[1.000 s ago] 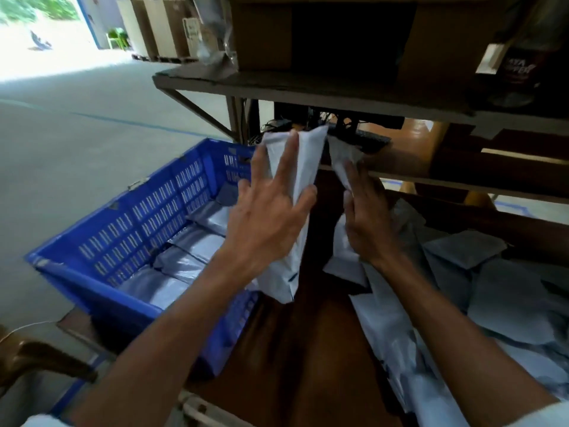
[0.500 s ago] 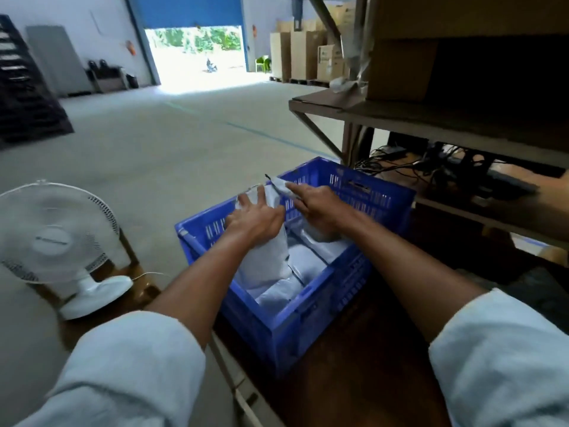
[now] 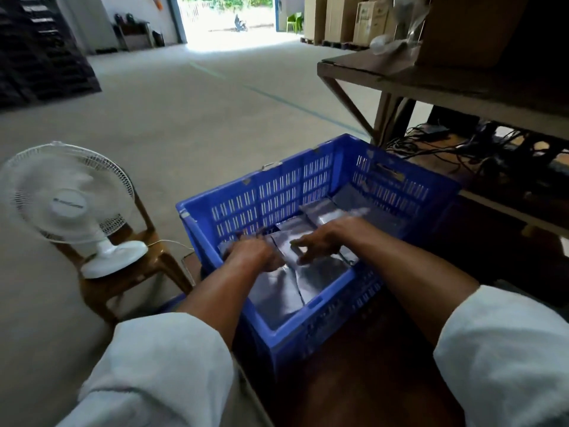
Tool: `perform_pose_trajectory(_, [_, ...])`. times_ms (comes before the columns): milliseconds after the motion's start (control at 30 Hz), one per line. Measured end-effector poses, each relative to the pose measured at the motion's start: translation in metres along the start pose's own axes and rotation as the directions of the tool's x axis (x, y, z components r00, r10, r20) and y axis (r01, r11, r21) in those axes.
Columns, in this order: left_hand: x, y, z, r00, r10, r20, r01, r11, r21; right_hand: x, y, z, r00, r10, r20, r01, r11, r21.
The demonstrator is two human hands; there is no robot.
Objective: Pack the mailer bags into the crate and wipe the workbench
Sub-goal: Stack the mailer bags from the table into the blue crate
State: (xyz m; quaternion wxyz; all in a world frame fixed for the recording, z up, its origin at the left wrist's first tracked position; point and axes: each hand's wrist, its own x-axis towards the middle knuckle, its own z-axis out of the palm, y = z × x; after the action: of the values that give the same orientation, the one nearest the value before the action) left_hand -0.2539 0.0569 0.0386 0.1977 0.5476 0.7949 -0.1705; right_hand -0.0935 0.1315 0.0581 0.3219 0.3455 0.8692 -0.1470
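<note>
— Where are your hands now?
— Both are inside the blue crate (image 3: pixel 308 192), at the bench's (image 3: pixel 369 380) left edge. My left hand (image 3: pixel 255 255) and right hand (image 3: pixel 323 238) press flat, fingers loose, holding nothing, on the grey mailer bags (image 3: pixel 277 288).
— Is there room?
— Yes, the far half.

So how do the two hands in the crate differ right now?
The left hand is curled, knuckles up, near the crate's left wall; the right hand lies flatter, fingers spread and pointing left. The left sits nearer the camera, the right deeper in. Both are bare and on the bags.
</note>
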Motion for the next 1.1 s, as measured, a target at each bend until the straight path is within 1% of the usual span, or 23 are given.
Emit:
perform_pose_trajectory(33, [0.002,-0.001,0.003,0.999,0.038,0.022,-0.040,0.998,0.054,0.005,-0.003,0.000,0.993,0.017,0.115,-0.016,1.000,-0.009])
perform_pose_trajectory(67, [0.003,-0.001,0.005,0.997,0.060,0.043,-0.064,0.994,0.094,0.010,-0.004,0.001,0.983,0.090,0.161,-0.094,0.995,0.016])
perform_pose_trajectory(133, [0.004,0.001,0.008,0.996,0.067,0.066,-0.075,0.989,0.129,0.014,-0.009,-0.002,0.981,0.123,0.152,-0.115,0.992,-0.058])
perform_pose_trajectory(200, [0.005,0.003,0.009,0.997,0.047,0.069,-0.056,0.989,0.134,0.017,-0.013,0.003,0.990,0.076,0.117,-0.056,0.984,-0.166])
perform_pose_trajectory(233, [0.006,0.003,0.009,0.997,0.027,0.069,-0.035,0.993,0.117,0.018,-0.012,0.004,0.993,0.073,0.097,-0.054,0.982,-0.182])
perform_pose_trajectory(267, [0.007,0.003,0.008,0.996,0.014,0.083,-0.022,0.995,0.098,0.024,-0.011,0.006,0.994,0.061,0.088,-0.044,0.983,-0.180])
perform_pose_trajectory(333, [0.006,0.001,0.004,0.992,0.016,0.121,-0.029,0.994,0.106,0.022,-0.011,0.006,0.998,0.053,0.044,-0.049,0.995,-0.088])
perform_pose_trajectory(367, [0.003,0.001,0.000,0.994,0.027,0.107,-0.043,0.989,0.140,0.018,-0.011,0.005,0.998,0.058,-0.013,-0.059,0.996,-0.065])
perform_pose_trajectory(400, [-0.002,0.002,-0.005,0.997,0.044,0.063,-0.056,0.979,0.194,0.013,-0.008,0.005,0.992,0.064,-0.106,-0.066,0.998,-0.013])
perform_pose_trajectory(467, [-0.017,0.006,-0.015,0.987,0.139,-0.086,-0.116,0.967,0.228,-0.008,-0.004,0.000,0.947,0.043,-0.317,-0.010,0.994,0.105])
perform_pose_trajectory(500, [-0.026,0.009,-0.021,0.965,0.198,-0.173,-0.164,0.967,0.193,-0.021,-0.002,-0.003,0.903,0.054,-0.426,0.014,0.988,0.156])
perform_pose_trajectory(533, [-0.035,0.013,-0.028,0.928,0.261,-0.267,-0.228,0.962,0.147,-0.035,0.000,-0.005,0.842,0.078,-0.534,0.044,0.976,0.211])
perform_pose_trajectory(567, [-0.042,0.018,-0.033,0.881,0.316,-0.353,-0.301,0.949,0.097,-0.054,0.001,-0.006,0.763,0.131,-0.633,0.058,0.961,0.270])
perform_pose_trajectory(633, [-0.061,0.032,-0.043,0.757,0.412,-0.507,-0.456,0.889,0.042,-0.083,0.009,0.002,0.563,0.250,-0.787,0.083,0.931,0.356])
perform_pose_trajectory(700, [-0.085,0.053,-0.048,0.629,0.494,-0.600,-0.591,0.805,0.044,-0.116,0.015,0.022,0.378,0.393,-0.838,0.104,0.881,0.461])
perform_pose_trajectory(733, [-0.099,0.067,-0.049,0.564,0.534,-0.630,-0.650,0.757,0.060,-0.135,0.018,0.036,0.283,0.462,-0.841,0.121,0.852,0.509])
perform_pose_trajectory(767, [-0.114,0.082,-0.047,0.500,0.572,-0.650,-0.705,0.705,0.078,-0.155,0.021,0.053,0.207,0.533,-0.820,0.127,0.817,0.563])
perform_pose_trajectory(800, [-0.130,0.097,-0.043,0.450,0.607,-0.655,-0.749,0.656,0.094,-0.174,0.025,0.073,0.140,0.599,-0.789,0.120,0.780,0.614])
perform_pose_trajectory(833, [-0.144,0.112,-0.036,0.408,0.643,-0.648,-0.785,0.610,0.110,-0.192,0.029,0.096,0.108,0.661,-0.742,0.092,0.737,0.670])
perform_pose_trajectory(867, [-0.156,0.126,-0.027,0.375,0.680,-0.631,-0.815,0.566,0.125,-0.206,0.035,0.123,0.096,0.721,-0.686,0.059,0.684,0.727])
perform_pose_trajectory(967, [-0.184,0.166,0.015,0.288,0.806,-0.517,-0.892,0.423,0.162,-0.246,0.044,0.206,0.141,0.840,-0.524,-0.051,0.534,0.844])
perform_pose_trajectory(1033, [-0.195,0.189,0.048,0.272,0.881,-0.386,-0.919,0.357,0.167,-0.270,0.036,0.257,0.158,0.903,-0.399,-0.115,0.418,0.901])
perform_pose_trajectory(1100, [-0.199,0.209,0.080,0.280,0.925,-0.255,-0.931,0.327,0.164,-0.288,0.022,0.302,0.140,0.950,-0.280,-0.176,0.302,0.937])
